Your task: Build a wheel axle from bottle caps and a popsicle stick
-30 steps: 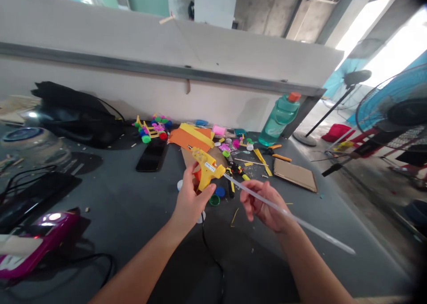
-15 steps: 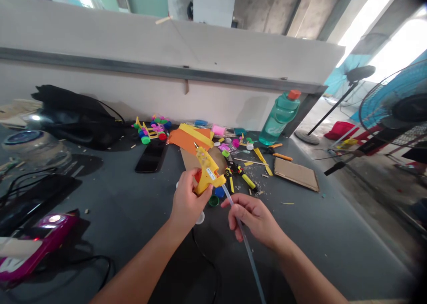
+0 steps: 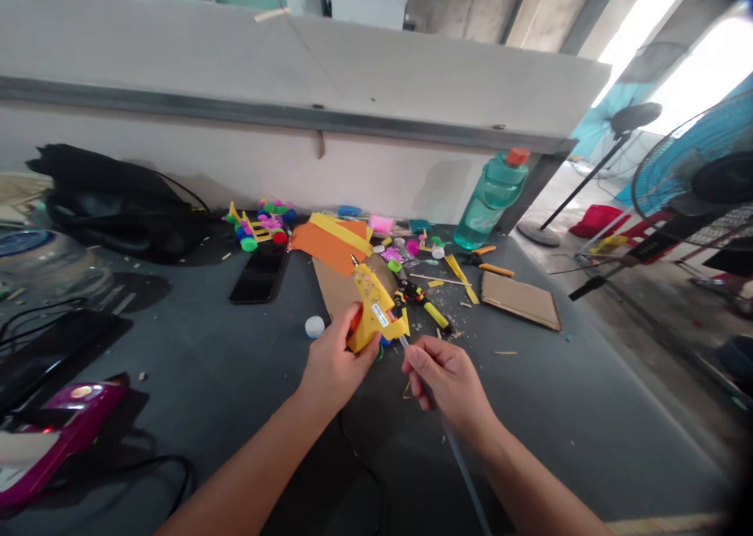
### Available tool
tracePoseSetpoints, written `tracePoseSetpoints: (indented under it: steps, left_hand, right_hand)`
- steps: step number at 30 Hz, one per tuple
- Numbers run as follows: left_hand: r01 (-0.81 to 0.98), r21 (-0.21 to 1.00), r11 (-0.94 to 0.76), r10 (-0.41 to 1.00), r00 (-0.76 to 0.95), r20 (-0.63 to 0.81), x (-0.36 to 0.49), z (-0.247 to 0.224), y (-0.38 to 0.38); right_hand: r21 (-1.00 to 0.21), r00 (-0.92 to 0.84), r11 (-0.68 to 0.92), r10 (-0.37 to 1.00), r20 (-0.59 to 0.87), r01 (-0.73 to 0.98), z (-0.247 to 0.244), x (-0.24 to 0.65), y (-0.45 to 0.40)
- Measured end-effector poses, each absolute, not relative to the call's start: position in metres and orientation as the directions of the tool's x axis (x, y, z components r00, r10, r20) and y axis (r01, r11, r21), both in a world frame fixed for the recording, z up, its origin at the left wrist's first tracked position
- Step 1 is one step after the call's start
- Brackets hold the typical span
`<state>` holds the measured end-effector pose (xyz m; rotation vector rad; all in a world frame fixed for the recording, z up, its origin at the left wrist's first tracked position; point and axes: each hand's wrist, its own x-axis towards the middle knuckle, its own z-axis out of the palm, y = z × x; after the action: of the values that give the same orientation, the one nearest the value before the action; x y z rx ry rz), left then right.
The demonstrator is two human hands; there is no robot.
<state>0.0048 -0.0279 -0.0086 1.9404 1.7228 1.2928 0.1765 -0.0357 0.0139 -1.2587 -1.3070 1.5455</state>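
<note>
My left hand (image 3: pixel 335 363) is shut around the grip of a yellow hot glue gun (image 3: pixel 373 312), whose nozzle points away from me. My right hand (image 3: pixel 444 383) pinches a long clear glue stick (image 3: pixel 462 457) between fingers and thumb. The stick's front end meets the rear of the gun, and my fingers hide exactly how it sits there. Both hands are held just above the grey work table (image 3: pixel 205 348), close together. A white bottle cap (image 3: pixel 314 326) lies just left of my left hand.
Behind the hands are orange paper (image 3: pixel 329 242), a black phone (image 3: pixel 260 273), yellow-handled cutters (image 3: pixel 423 310) and a cardboard piece (image 3: pixel 521 300). A colourful toy (image 3: pixel 256 230), black bag (image 3: pixel 111 206) and green bottle (image 3: pixel 491 202) stand along the wall. A fan (image 3: pixel 688 175) stands right.
The glue stick has swung from lying sideways to pointing up at the rear of the gun. My right hand has moved closer to the gun, and the left hand has turned the gun slightly.
</note>
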Motion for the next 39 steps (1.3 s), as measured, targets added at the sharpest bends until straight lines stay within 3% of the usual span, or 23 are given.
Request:
tracePoseSetpoints:
  steps: [5,11,21,39]
  left_hand:
    - [0.696,0.670,-0.258,0.886,-0.106,0.451,0.0073,-0.0077,-0.0294]
    - [0.702,0.653,-0.284,0.876,-0.086,0.474,0.0065,-0.0114,-0.0289]
    - [0.723,0.653,-0.225,0.877,-0.142,0.460,0.0077,-0.0077,-0.0289]
    - [0.811,0.507,-0.291,0.821,-0.060,0.568,0.0036,-0.0113,-0.0269]
  right_hand:
    - [-0.951,-0.293,-0.292,0.922,-0.252,-0.104,0.0141,0.1755,-0.0344]
    - [-0.816,-0.450,-0.481,0.836,-0.315,-0.322,0.0157,0.1740,-0.0354]
    - [-0.882,-0.422,-0.412,0.858,-0.292,-0.229,0.0112,0.1749,-0.0352]
    - [-0.870,-0.423,-0.447,0.843,-0.332,-0.208,0.0124,0.1758,-0.0330]
